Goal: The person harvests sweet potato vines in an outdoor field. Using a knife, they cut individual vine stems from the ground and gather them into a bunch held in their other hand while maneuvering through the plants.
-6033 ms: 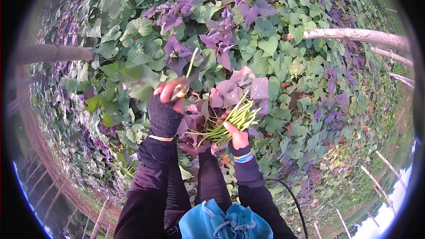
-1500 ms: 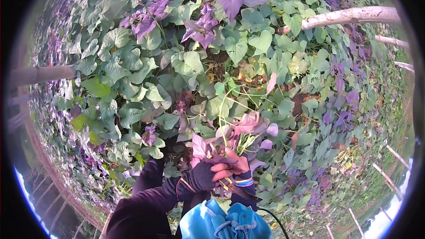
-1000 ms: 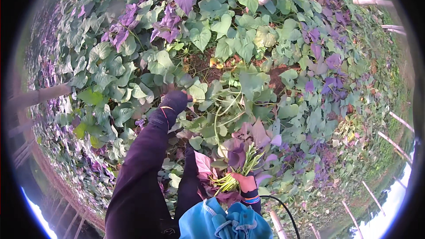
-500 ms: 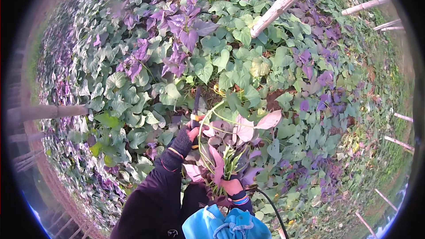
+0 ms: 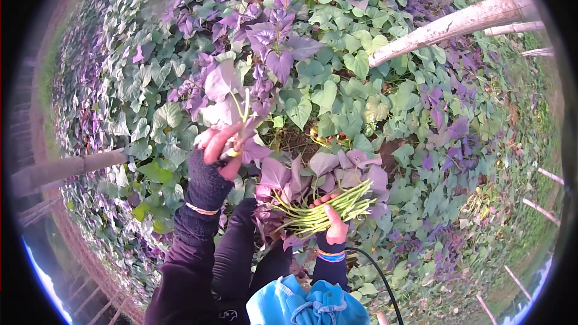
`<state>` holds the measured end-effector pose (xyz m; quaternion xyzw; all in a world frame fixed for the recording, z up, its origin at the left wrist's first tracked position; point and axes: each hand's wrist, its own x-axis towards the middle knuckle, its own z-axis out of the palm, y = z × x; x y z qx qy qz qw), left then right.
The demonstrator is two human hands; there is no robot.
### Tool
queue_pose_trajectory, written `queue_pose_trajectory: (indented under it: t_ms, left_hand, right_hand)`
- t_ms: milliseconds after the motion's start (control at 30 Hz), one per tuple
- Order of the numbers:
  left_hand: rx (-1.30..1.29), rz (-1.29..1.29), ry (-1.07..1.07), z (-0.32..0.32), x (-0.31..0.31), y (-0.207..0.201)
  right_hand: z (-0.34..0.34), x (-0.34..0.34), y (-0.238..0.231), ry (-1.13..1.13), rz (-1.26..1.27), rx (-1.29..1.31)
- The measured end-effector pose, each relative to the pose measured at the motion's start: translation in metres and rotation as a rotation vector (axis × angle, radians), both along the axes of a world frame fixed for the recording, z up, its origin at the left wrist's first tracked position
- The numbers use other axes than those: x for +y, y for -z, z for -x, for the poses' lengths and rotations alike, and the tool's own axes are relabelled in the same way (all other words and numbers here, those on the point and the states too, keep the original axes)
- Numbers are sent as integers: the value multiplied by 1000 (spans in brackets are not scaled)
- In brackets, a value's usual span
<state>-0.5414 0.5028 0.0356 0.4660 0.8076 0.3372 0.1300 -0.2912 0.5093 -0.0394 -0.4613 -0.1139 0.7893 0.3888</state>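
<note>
My left hand (image 5: 217,149), in a dark fingerless sleeve, is raised over the foliage left of centre. Its fingers are closed on a sweet potato leaf sprig (image 5: 221,84), whose pale purple leaves and cut green stems stand above the knuckles. A small yellow band shows at the fingers. Lower and to the right, my right hand (image 5: 336,227) grips a thick bundle of sweet potato leaves (image 5: 352,201). The bundle's green stems point right and its purplish leaves spread out behind and to the left.
Dense sweet potato vines (image 5: 325,96) with green and purple leaves surround me. A wooden post (image 5: 445,27) slants in at upper right, another post (image 5: 72,168) at left. Bare soil (image 5: 391,153) shows right of centre. A black cable (image 5: 385,283) curves beside my blue garment (image 5: 307,304).
My left hand has risen leftward out of the vines, now with the leaf sprig in it. The right-hand bundle has turned from upright to nearly level, stems to the right.
</note>
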Motion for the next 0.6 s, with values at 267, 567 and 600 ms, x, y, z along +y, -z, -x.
queue_pose_trajectory:
  t_ms: [267,567,600]
  left_hand:
    - [-384,394,880,8,21,2]
    - [37,124,-182,30,75,192]
    - [176,93,-181,52,72,219]
  right_hand:
    - [38,-11,16,-660,156,215]
    - [90,21,34,-87,126,576]
    - [85,25,48,-94,113,491]
